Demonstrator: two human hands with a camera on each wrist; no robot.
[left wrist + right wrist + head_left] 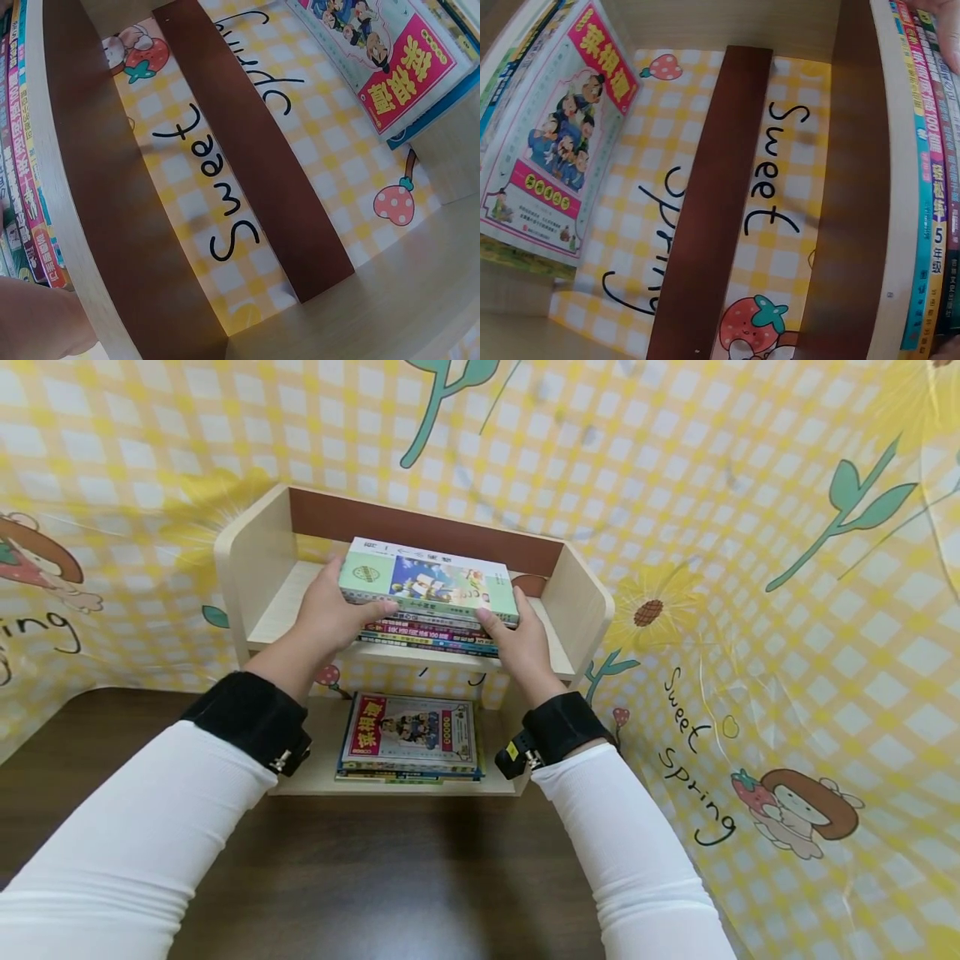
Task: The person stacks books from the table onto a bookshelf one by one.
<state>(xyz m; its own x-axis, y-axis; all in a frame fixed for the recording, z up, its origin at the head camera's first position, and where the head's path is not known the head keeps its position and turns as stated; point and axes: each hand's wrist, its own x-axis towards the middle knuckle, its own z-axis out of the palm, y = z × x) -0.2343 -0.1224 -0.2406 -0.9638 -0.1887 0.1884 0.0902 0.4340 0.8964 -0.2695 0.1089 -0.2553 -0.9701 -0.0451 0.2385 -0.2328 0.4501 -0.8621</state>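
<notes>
On the upper shelf lies a stack of books (435, 635), topped by a green-and-white book (431, 581) with a blue cover picture. My left hand (333, 610) grips the stack's left end, thumb along the top book's front edge. At the opposite end my right hand (521, 631) grips in the same way, its thumb also on that front edge. The other fingers are mostly hidden at the sides. In the right wrist view the colourful spines (934, 180) show beside the shelf edge, with part of a finger at the frame's border.
The wooden two-tier shelf (255, 556) has raised side panels and a brown back bar. On its lower tier lies another stack, topped by a comic-style book (412, 727). A dark wood tabletop (375, 877) lies in front; yellow checked cloth (705, 635) hangs behind.
</notes>
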